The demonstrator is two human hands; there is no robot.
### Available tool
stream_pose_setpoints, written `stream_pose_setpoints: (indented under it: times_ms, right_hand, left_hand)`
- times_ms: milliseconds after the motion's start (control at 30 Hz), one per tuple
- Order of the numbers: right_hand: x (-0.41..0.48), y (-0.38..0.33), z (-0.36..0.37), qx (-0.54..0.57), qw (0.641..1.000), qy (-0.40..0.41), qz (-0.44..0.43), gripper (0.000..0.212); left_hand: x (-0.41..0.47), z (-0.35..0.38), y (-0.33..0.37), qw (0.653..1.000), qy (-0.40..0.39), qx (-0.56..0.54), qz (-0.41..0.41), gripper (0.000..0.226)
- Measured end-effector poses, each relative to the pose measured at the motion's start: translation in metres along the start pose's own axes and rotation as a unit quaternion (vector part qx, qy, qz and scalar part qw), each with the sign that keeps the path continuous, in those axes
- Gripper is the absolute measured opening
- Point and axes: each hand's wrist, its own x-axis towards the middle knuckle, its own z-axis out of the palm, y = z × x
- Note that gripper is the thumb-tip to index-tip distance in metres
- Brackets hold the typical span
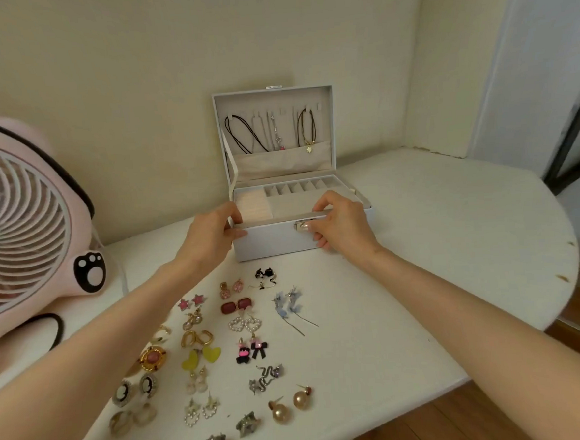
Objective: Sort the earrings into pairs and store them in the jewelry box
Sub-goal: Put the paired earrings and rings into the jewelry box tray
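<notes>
Left hand [210, 235] grips the front left corner of the jewelry box [273, 241], thumb over the top rim, fingers curled against the front face. Right hand [340, 223] grasps the front edge at the metal clasp [302, 225], thumb on the rim, fingertips pressed to the front wall beside and below the clasp. The box is white, lid [276, 135] upright against the wall. The lid interior holds hanging necklaces [241, 134] on hooks, their lower ends tucked into a fabric pocket. The upper tray shows a ring-roll section at the left, a row of small empty compartments along the back, and a wider bare compartment at the front. Earrings [241, 323] lie in pairs on the white table [455, 242], at 6 o'clock from both hands, apart from the fingers and not touched: pink stars, red rectangles, pearl hearts, yellow hearts, gold pearl balls [291, 405], among others. Both forearms extend forward from the lower frame corners, converging on the box, wrists nearly straight. A pink fan [21, 231] stands at 9 o'clock from the box.
</notes>
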Motion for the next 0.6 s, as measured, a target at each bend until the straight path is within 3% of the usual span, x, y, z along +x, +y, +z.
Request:
stream_pose_setpoints:
  times_ms: [600]
  right_hand:
    - [-0.004,0.025,-0.073,0.005,0.997,0.031,0.077,0.026]
  left_hand:
    - [0.002,0.036,0.061,0.995,-0.042,-0.056,0.077,0.018]
